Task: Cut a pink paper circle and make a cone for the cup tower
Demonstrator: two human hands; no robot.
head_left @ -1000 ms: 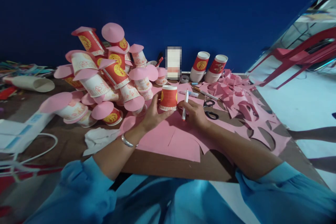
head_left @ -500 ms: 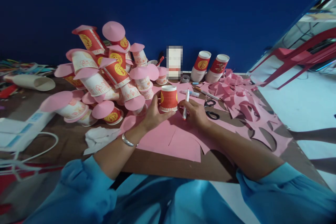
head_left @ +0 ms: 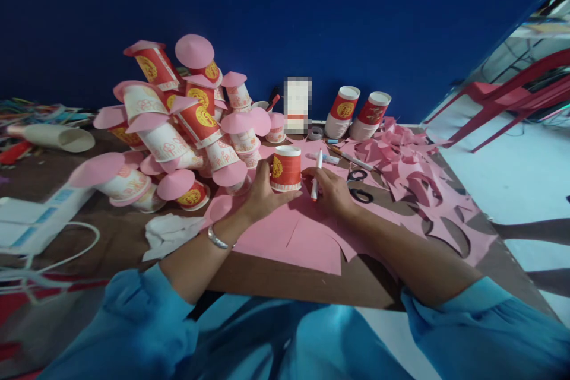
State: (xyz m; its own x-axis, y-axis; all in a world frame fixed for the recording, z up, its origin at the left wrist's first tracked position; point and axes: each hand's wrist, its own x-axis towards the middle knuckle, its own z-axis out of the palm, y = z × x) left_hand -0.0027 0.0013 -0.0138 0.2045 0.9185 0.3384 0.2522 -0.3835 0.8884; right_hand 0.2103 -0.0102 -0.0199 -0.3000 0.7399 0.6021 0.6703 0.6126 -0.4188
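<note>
Left fingers (head_left: 267, 173): curled round the near-left side of the red paper cup (head_left: 285, 168), grasping it; belong to the left hand (head_left: 259, 195), silver bracelet (head_left: 217, 240) at the wrist.
Right fingers (head_left: 321, 177): clenched on a white pen (head_left: 316, 176), tip down toward the paper; belong to the right hand (head_left: 332, 193), just right of the cup.
Sleeves: blue, nearest the camera, both forearms bare above them.
Pink sheet (head_left: 294, 237): flat on the brown table (head_left: 276, 285), under both hands, near edge jagged.
Cup position: upside down on the pink sheet, between the two hands, white rim up top, yellow emblem facing left.
Scissors (head_left: 358, 189): black handles, just beyond the right hand, on the paper.
Pink offcuts (head_left: 414, 172): heaped across the right part of the table, curved cut-outs showing.
White cloth (head_left: 167, 234): crumpled, left of the left wrist.
Cup pile (head_left: 178, 124): many cups capped with pink paper discs, stacked loosely to the left and behind.
Two cups (head_left: 356, 111): leaning side by side at the far edge, against the blue wall (head_left: 312, 12).
Red chair (head_left: 516, 92): far right, off the table.
</note>
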